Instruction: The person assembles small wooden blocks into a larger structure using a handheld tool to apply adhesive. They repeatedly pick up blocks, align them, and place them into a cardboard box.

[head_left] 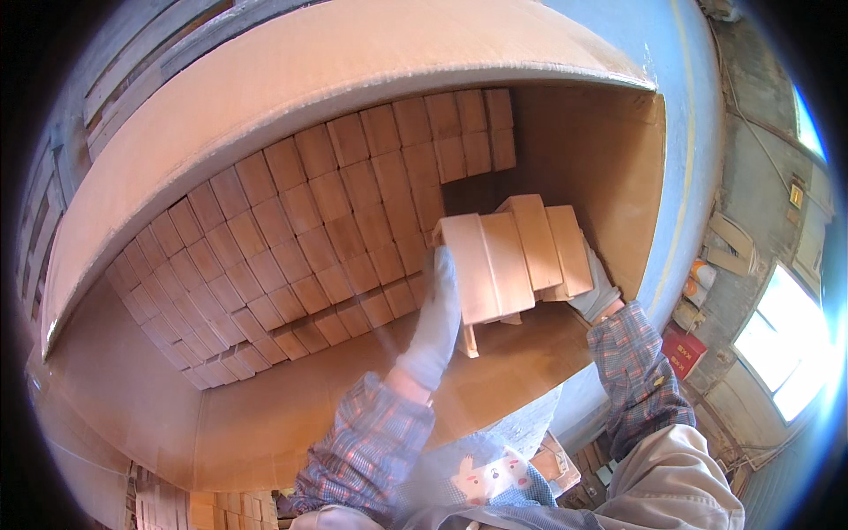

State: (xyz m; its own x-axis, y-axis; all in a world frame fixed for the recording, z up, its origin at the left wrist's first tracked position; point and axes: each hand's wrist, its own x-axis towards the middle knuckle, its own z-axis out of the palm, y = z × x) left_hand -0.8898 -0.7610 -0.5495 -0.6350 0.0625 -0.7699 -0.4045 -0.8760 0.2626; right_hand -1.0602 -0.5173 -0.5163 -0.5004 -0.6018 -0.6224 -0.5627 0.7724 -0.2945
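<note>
A short row of several small brown boxes is squeezed between my two hands over the right part of a large open carton. My left hand, in a pale glove, presses on the row's left end. At the right end my gloved right hand grips it, its fingers partly hidden behind the boxes. The held boxes are slightly out of line, and narrow pieces hang below them. To the left, tight rows of similar small boxes fill much of the carton.
The carton's wide flap arches along the far side. Wooden pallets lie at the upper left. A red box stands by the wall at right. More small boxes are stacked at the lower left.
</note>
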